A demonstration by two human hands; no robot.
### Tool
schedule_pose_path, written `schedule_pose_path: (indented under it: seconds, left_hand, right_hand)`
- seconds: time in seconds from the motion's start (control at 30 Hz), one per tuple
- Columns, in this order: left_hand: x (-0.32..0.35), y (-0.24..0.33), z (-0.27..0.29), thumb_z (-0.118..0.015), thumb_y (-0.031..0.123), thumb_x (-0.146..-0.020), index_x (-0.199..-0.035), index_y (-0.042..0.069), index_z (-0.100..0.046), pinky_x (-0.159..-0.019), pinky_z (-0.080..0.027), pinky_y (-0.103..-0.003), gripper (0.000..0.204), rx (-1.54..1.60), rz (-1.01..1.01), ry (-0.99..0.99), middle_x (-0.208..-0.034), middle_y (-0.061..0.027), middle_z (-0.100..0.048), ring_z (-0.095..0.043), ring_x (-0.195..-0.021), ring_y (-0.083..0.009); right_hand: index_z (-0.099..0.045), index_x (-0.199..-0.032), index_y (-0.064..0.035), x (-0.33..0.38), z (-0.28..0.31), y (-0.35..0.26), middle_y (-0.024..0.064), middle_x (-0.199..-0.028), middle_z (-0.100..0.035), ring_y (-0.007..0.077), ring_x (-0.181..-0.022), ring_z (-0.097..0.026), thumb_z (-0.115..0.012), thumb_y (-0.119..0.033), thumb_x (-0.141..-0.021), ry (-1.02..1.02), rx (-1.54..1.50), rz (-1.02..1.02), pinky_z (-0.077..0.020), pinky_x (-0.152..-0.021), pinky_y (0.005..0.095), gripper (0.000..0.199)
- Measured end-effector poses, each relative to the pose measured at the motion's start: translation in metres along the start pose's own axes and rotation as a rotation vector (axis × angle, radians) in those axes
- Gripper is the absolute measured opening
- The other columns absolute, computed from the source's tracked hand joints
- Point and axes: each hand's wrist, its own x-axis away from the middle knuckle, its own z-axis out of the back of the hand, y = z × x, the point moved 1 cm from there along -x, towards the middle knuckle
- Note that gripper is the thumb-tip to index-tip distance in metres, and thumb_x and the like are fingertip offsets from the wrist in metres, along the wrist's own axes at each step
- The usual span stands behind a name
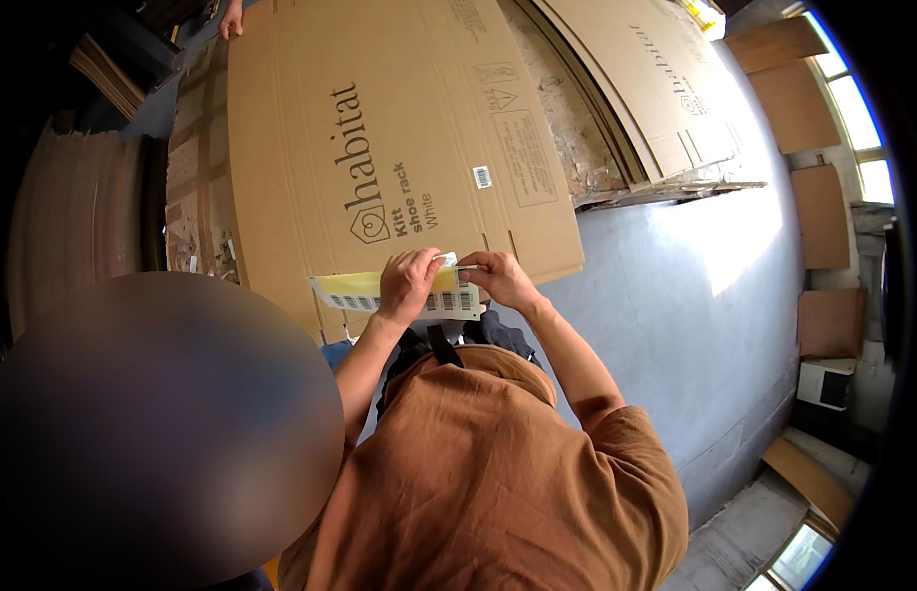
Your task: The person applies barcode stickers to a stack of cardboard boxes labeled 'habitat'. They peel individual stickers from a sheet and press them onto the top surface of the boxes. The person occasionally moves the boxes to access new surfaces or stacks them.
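Observation:
A sheet of barcode labels (pixel 350 295), white with a yellow upper part, is held just over the near edge of a large flat printed cardboard sheet (pixel 281 148). My left hand (pixel 409 283) is closed on the label sheet's middle, thumb and fingers pinched near its top edge. Between the two hands a small pale piece (pixel 447 259), apparently a lifted label, curls up by the left fingertips. My right hand (pixel 500 280) pinches at the sheet's right end, fingertips close to that piece. A barcode sticker (pixel 482 177) is on the cardboard ahead.
Another stack of printed cardboard (pixel 655 89) lies to the far right. Brown cardboard (pixel 84 217) stands stacked at the left. A person's hand (pixel 232 20) touches the cardboard's far left corner. A large blurred round area covers the lower left. Grey floor (pixel 665 325) extends right.

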Motion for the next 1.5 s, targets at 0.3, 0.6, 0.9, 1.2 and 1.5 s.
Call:
schedule_pose_path:
  seconds: [0.3, 0.6, 0.9, 1.2, 1.5]
  left_hand:
    - [-0.002, 0.005, -0.008, -0.062, 0.015, -0.091, -0.083, 0.006, -0.054, -0.059, -0.048, -0.042, 0.014, -0.076, -0.063, -0.056, -0.077, -0.0127, -0.063, -0.063, -0.071, -0.0323]
    - [-0.014, 0.001, -0.017, -0.053, 0.029, -0.097, -0.08, 0.004, -0.057, -0.056, -0.049, -0.047, 0.03, -0.002, 0.215, -0.204, -0.071, -0.0192, -0.064, -0.063, -0.065, -0.0381]
    - [-0.017, -0.004, -0.022, -0.052, 0.031, -0.097, -0.079, 0.004, -0.058, -0.058, -0.049, -0.048, 0.033, -0.046, 0.238, -0.254, -0.07, -0.0209, -0.063, -0.063, -0.068, -0.04]
    - [-0.035, -0.004, -0.03, -0.052, 0.031, -0.096, -0.078, 0.004, -0.061, -0.057, -0.05, -0.048, 0.034, -0.056, 0.248, -0.273, -0.069, -0.0201, -0.064, -0.064, -0.066, -0.0393]
    - [-0.038, -0.01, -0.052, -0.053, 0.032, -0.096, -0.078, 0.004, -0.061, -0.057, -0.05, -0.047, 0.034, -0.038, 0.306, -0.299, -0.069, -0.0197, -0.064, -0.064, -0.066, -0.0393]
  right_hand:
    - [-0.068, -0.097, -0.0031, 0.008, 0.009, -0.027, 0.0096, -0.068, -0.062, 0.0186, -0.058, -0.058, -0.068, -0.014, -0.083, 0.047, 0.185, 0.132, -0.0466, -0.055, 0.0316, 0.018]
    - [-0.069, -0.099, -0.0104, 0.001, 0.019, -0.033, 0.0039, -0.092, -0.067, 0.0214, -0.086, -0.063, -0.064, -0.019, -0.086, 0.16, 0.746, 0.65, -0.0474, -0.075, 0.0358, 0.016]
    - [-0.067, -0.102, -0.011, -0.003, 0.017, -0.024, 0.0023, -0.095, -0.068, 0.0187, -0.087, -0.064, -0.065, -0.02, -0.085, 0.164, 0.939, 0.678, -0.048, -0.077, 0.0327, 0.019]
    - [-0.063, -0.107, -0.0083, -0.011, 0.031, -0.022, 0.0064, -0.106, -0.066, 0.0221, -0.092, -0.065, -0.061, -0.013, -0.081, 0.131, 0.958, 0.709, -0.0485, -0.079, 0.0341, 0.027]
    - [-0.065, -0.107, -0.0094, -0.021, 0.046, -0.006, 0.0099, -0.111, -0.066, 0.0251, -0.096, -0.065, -0.062, -0.013, -0.082, 0.0, 0.941, 0.596, -0.0503, -0.082, 0.0361, 0.026]
